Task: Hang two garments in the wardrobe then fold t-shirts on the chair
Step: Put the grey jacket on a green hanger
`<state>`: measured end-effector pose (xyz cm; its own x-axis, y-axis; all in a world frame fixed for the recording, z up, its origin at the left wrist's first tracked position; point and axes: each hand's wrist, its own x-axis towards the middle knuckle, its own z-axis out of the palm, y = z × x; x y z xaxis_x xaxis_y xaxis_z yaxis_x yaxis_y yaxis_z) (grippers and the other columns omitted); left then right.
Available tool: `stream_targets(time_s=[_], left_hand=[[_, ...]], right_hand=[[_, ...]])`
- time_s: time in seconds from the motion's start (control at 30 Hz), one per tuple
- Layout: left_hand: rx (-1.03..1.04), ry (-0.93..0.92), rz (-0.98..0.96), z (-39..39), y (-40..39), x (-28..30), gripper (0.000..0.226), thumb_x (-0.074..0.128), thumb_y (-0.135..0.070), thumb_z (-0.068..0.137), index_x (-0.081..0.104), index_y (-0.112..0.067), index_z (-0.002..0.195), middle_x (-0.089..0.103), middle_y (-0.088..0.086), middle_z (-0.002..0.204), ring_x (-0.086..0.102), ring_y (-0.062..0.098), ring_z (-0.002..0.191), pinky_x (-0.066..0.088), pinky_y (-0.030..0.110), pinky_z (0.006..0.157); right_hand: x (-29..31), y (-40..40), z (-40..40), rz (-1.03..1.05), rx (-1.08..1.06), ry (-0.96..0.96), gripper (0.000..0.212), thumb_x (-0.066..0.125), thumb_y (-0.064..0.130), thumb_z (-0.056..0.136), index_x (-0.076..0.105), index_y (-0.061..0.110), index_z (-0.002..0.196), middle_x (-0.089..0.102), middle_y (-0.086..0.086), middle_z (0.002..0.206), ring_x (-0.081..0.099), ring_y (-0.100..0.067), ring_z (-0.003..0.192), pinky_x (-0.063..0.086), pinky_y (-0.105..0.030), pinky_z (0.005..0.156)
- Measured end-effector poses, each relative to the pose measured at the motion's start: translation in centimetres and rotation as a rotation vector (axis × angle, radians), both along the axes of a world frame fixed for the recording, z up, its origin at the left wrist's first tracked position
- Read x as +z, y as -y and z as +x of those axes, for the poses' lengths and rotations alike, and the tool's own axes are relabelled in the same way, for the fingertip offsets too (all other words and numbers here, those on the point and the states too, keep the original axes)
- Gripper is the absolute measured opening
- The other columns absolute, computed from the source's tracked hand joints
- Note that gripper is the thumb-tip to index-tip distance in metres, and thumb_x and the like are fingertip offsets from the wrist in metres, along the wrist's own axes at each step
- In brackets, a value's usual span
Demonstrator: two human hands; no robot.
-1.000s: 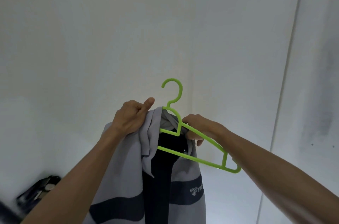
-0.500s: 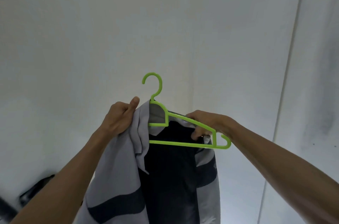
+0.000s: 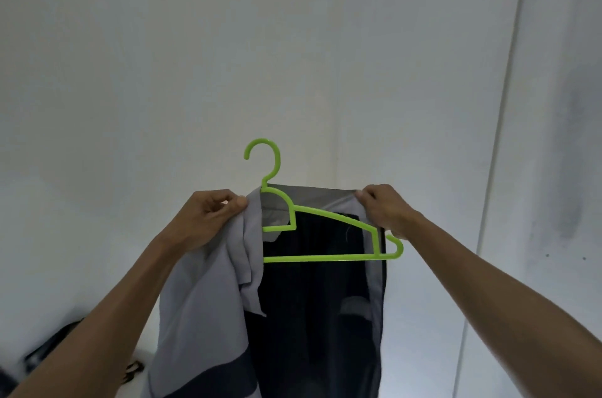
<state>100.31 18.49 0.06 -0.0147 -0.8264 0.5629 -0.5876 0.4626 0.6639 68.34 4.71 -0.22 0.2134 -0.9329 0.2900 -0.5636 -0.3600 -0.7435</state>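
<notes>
Left hand (image 3: 211,215) pinches the grey shirt (image 3: 202,300) at its collar, right hand (image 3: 384,210) pinches the far shoulder, both held up against the wall with the hanger (image 3: 325,228) only half inside: its right arm is bare, so one loosened pinch likely drops the shirt.

Both forearms bare to frame edge — no sleeves, watch or rings visible on hands (image 3: 211,215) — slim build.
</notes>
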Motion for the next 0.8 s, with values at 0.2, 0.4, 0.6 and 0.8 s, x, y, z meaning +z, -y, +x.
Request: stream_targets(time_s=[0.2, 0.4, 0.6, 0.8], left_hand=[[0.065, 0.026, 0.013, 1.8, -0.2, -1.0, 0.045, 0.067, -0.057, 0.080, 0.077, -0.015, 0.091, 0.070, 0.017, 0.079, 0.054, 0.011, 0.068, 0.043, 0.030, 0.067], [0.186, 0.061, -0.006, 2.1, -0.7, -1.0, 0.016, 0.070, -0.027, 0.092, 0.078, -0.019, 0.080, 0.072, -0.007, 0.070, 0.057, 0.000, 0.063, 0.044, 0.023, 0.061], [0.452, 0.213, -0.047, 0.7, 0.0, -1.6, 0.017, 0.067, -0.047, 0.091, 0.071, -0.035, 0.079, 0.063, -0.016, 0.063, 0.057, 0.008, 0.065, 0.045, 0.030, 0.061], [0.717, 0.392, -0.063, -2.1, 1.0, -1.3, 0.032, 0.052, -0.057, 0.094, 0.068, -0.031, 0.086, 0.069, -0.005, 0.084, 0.062, 0.026, 0.086, 0.046, 0.033, 0.065]], right_hand=[[1.5, -1.5, -1.1, 0.010, 0.232, 0.132, 0.055, 0.077, 0.048, 0.084, 0.039, 0.017, 0.060, 0.031, 0.005, 0.057, 0.032, -0.011, 0.051, 0.028, -0.022, 0.050], [3.2, -1.5, -3.8, 0.485, 0.433, 0.024, 0.029, 0.082, 0.011, 0.078, 0.070, -0.008, 0.097, 0.074, -0.018, 0.092, 0.073, -0.027, 0.084, 0.058, -0.033, 0.074], [1.1, -0.9, -1.7, -0.065, 0.111, 0.003, 0.026, 0.059, 0.034, 0.099, 0.059, 0.008, 0.097, 0.067, -0.014, 0.094, 0.064, -0.032, 0.089, 0.051, -0.041, 0.072], [3.4, -4.4, 2.2, -0.291, 0.010, 0.082, 0.025, 0.061, 0.038, 0.095, 0.055, 0.014, 0.092, 0.061, -0.001, 0.087, 0.056, -0.019, 0.078, 0.036, -0.028, 0.058]])
